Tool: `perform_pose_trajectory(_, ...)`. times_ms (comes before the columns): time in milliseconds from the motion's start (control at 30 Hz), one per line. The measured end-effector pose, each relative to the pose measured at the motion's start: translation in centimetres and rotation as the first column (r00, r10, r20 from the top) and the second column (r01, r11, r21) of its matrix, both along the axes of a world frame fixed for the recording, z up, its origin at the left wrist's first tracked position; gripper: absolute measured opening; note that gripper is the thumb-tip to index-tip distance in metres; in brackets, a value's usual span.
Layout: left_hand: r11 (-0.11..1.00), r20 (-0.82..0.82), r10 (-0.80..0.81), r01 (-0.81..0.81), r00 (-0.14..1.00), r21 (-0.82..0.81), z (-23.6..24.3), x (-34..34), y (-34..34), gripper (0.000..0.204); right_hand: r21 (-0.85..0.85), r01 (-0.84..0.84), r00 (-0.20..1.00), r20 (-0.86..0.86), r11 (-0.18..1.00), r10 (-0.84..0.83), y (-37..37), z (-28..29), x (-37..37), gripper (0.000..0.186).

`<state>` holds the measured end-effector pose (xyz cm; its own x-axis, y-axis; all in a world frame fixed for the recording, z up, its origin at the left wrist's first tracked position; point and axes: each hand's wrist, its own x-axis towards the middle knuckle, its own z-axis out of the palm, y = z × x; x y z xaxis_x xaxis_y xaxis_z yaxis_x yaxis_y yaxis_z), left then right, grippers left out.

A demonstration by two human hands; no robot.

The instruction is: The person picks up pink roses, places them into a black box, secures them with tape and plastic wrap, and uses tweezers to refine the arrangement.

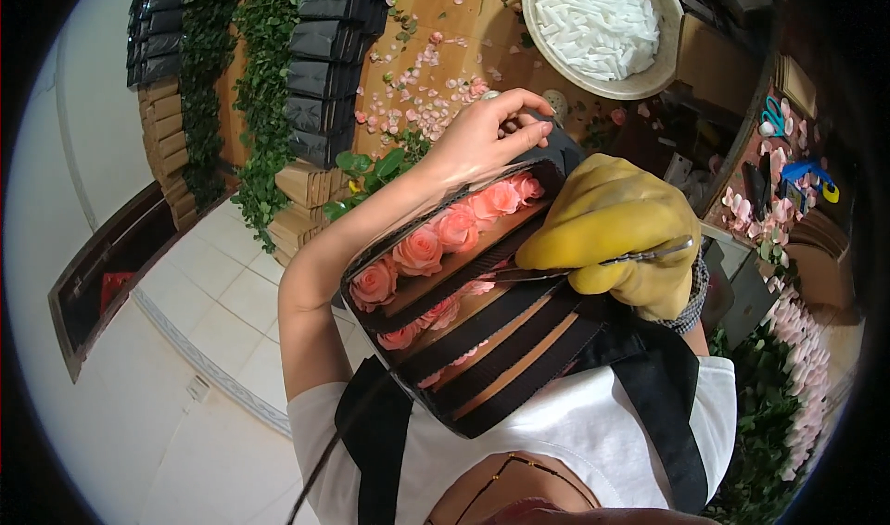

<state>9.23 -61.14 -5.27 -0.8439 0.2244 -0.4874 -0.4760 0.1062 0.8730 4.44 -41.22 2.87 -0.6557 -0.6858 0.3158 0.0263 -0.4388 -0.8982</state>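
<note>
Against my chest lies a bundle of pink roses (419, 250), set in rows between strips of black corrugated paper (501, 358) and brown card. My left forearm runs along the bundle's left side. At its far end is my bare left hand (487, 131), fingers curled and thumb near the forefinger; whatever they pinch, if anything, is too small to tell. A yellow glove covers my right hand (616, 233), which grips thin metal tweezers (640, 254). Their narrow end points left, over the blooms and paper strips in the middle of the bundle.
A round tub (598, 34) of white pieces stands at the far right. Loose petals (431, 80) litter the wooden surface ahead. Black-wrapped bundles (324, 71) with green leaves line the left. Teal-handled scissors (774, 117) and a blue tool (808, 173) lie on the right.
</note>
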Motion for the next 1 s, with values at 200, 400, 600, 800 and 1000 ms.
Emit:
perform_pose_trajectory(200,0.999,-0.011,-0.016,0.016,1.000,-0.029,0.2,-0.4,0.1,0.025,-0.005,-0.007,1.000,-0.025,1.000,0.006,-0.3,0.3,-0.4,0.019)
perform_pose_trajectory(400,0.998,-0.029,-0.023,0.021,0.999,-0.052,0.0,-0.4,0.0,0.024,-0.004,-0.016,0.999,-0.028,1.000,0.016,-0.4,0.4,-0.4,0.018)
perform_pose_trajectory(600,0.999,-0.058,-0.026,0.024,0.998,-0.042,0.0,-0.2,-0.2,0.024,0.004,0.058,0.998,-0.007,0.998,-0.058,-0.1,-0.1,0.5,0.018)
perform_pose_trajectory(800,0.999,-0.056,-0.016,0.013,0.998,-0.048,0.4,-0.1,-0.3,0.022,-0.005,0.235,0.954,0.194,0.972,-0.229,-0.5,0.2,1.4,0.026)
perform_pose_trajectory(1000,0.988,-0.138,-0.006,-0.015,0.990,-0.152,0.7,-0.1,-0.6,0.052,0.212,0.713,0.526,0.468,0.668,-0.710,0.3,-0.2,-1.7,0.025)
